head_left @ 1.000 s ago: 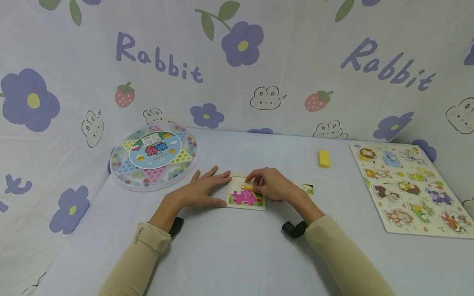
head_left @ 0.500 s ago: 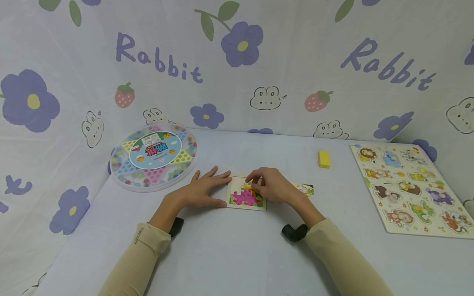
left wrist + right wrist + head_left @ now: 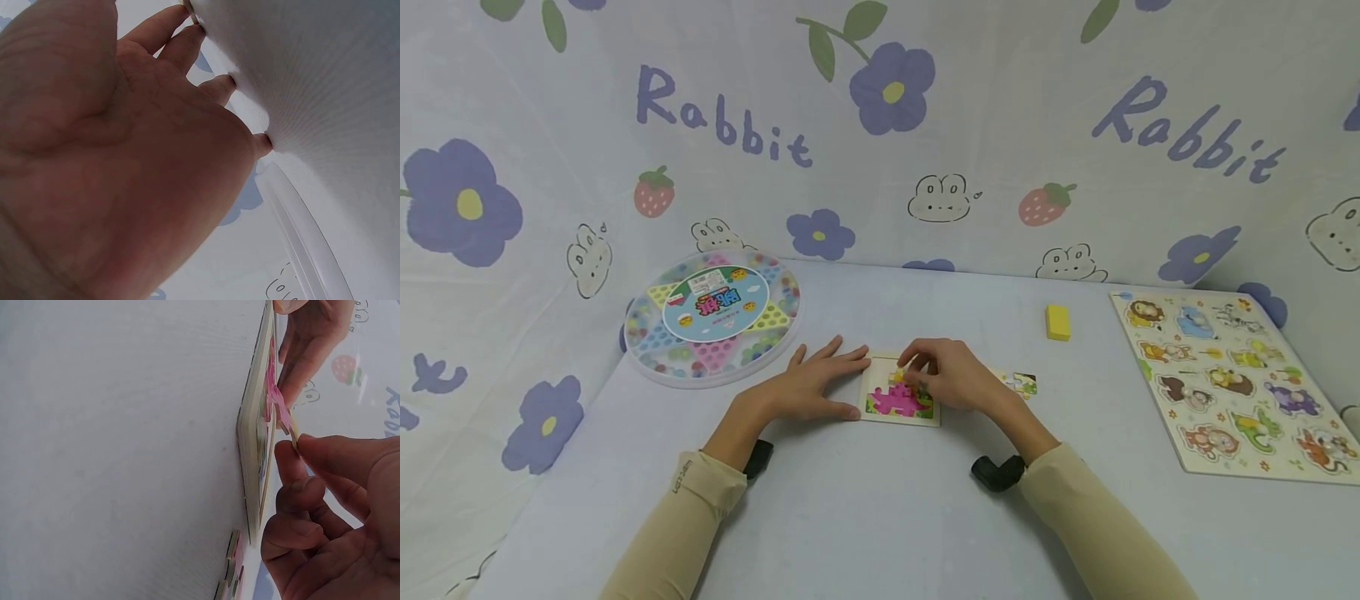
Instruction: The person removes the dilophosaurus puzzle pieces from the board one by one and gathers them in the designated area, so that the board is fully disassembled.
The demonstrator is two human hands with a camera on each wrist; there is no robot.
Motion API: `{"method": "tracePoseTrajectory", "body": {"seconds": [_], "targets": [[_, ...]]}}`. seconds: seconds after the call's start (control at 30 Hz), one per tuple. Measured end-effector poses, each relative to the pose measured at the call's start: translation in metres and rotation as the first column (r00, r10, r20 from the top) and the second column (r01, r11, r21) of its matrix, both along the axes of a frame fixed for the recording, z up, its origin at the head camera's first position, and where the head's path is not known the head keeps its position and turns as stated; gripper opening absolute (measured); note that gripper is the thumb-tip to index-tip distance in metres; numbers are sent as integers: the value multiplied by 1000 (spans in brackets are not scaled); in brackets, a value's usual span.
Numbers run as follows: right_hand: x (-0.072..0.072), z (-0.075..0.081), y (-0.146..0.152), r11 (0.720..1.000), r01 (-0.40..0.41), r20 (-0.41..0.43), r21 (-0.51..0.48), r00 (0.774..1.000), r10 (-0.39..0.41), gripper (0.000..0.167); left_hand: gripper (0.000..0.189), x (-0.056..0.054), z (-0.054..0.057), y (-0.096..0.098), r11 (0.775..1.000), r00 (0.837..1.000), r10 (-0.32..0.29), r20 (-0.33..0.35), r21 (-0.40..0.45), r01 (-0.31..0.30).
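Observation:
A small jigsaw tray with a pale wooden frame (image 3: 898, 421) lies mid-table, holding a picture of a pink dinosaur (image 3: 891, 404). The upper left of the tray shows bare wood. My left hand (image 3: 808, 387) rests with fingers spread, thumb and index fingertips right at the tray's left edge; in the left wrist view its fingertips touch the table. Over the tray's upper right, my right hand (image 3: 951, 373) pinches a jigsaw piece (image 3: 282, 415) between thumb and index finger. That piece is tilted against the pink part, and the fingers partly hide it.
Loose jigsaw pieces (image 3: 1022, 383) lie right of the tray, partly behind the right wrist. A yellow block (image 3: 1057, 322) stands farther back. At the right is an animal puzzle board (image 3: 1172, 433); a round Chinese checkers box (image 3: 715, 379) is at the back left.
The right hand's fingers have shifted slightly over the upper part of the tray with the piece, and more pink shows below it. The left hand has stayed put.

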State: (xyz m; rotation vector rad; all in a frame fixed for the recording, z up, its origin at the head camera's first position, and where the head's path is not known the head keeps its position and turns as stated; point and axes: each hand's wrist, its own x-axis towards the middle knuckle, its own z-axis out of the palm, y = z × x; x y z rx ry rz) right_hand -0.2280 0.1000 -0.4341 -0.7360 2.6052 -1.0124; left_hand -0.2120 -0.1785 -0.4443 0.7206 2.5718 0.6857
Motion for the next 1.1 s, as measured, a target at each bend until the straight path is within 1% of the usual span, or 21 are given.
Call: {"method": "tracePoseTrajectory", "body": {"seconds": [0.2, 0.33, 0.57, 0.73, 0.9, 1.1], "targets": [[-1, -2, 1, 999, 38, 21, -23, 999, -38, 17, 84, 0, 0, 0, 1000, 1000, -3, 1, 8, 3], [-2, -3, 3, 998, 51, 38, -43, 998, -50, 17, 84, 0, -1, -1, 1000, 1000, -5, 4, 14, 5], [1, -2, 13, 994, 96, 73, -48, 993, -92, 18, 85, 0, -2, -1, 1000, 1000, -2, 7, 14, 2], [5, -2, 24, 991, 127, 74, -48, 990, -123, 17, 85, 0, -3, -2, 1000, 1000, -5, 6, 22, 5], [7, -1, 40, 990, 132, 59, -49, 990, -129, 15, 85, 0, -3, -3, 1000, 1000, -7, 0, 24, 7], [11, -1, 65, 990, 139, 62, -34, 989, -137, 14, 86, 0, -3, -3, 1000, 1000, -8, -1, 25, 8]]}}
